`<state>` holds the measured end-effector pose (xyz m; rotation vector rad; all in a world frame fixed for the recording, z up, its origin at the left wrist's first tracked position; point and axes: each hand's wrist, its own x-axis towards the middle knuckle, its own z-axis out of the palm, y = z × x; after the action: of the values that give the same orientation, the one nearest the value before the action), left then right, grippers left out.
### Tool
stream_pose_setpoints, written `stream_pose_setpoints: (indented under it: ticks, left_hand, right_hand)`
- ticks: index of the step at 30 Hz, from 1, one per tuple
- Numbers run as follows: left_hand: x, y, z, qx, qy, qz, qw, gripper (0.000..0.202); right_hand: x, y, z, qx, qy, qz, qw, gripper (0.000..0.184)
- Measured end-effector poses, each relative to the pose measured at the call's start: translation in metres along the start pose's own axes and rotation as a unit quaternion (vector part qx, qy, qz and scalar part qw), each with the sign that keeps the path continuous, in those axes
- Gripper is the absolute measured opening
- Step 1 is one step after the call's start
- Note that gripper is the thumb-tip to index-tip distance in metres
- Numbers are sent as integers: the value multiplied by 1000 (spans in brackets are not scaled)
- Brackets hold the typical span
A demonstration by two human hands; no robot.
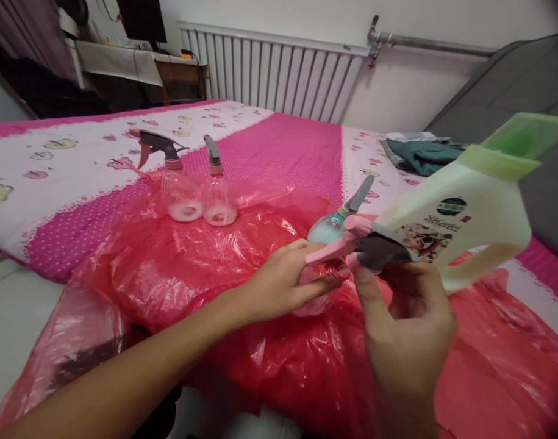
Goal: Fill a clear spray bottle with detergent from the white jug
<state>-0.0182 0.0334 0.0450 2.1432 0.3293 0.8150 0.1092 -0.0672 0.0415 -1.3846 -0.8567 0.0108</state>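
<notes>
My left hand [301, 277] is closed around the neck of a clear pink spray bottle [315, 303], which stands on red plastic sheeting [178, 262]. In my right hand [404, 311] is a grey and pink spray head [374, 244], tilted beside the bottle's threaded neck. Whether the head touches the neck I cannot tell. Just behind is a teal spray bottle [327, 228] with a grey top. To the right stands a large cream detergent jug [484, 213] with a green cap. Two more spray bottles, a left one [182, 198] and a right one [218, 198], hold some whitish liquid.
The sheeting lies over a bed with a pink flowered cover [301, 146]. Folded clothes [420, 152] rest near the grey headboard [516, 85]. A white radiator [279, 73] runs along the wall, and a desk [182, 76] with a monitor [141, 23] stands at the back left.
</notes>
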Motion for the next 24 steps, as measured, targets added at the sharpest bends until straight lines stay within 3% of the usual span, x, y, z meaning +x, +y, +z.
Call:
stream_pose_setpoints:
  ticks: [11,24]
  left_hand:
    - [-1,-5,1,36,5,2,999,25]
    - [-2,-4,1,30,6,-3,1000,24]
  right_hand:
    - [-1,-2,3,69,5,23,997,25]
    - [0,-3,0,47,2,46,998,30]
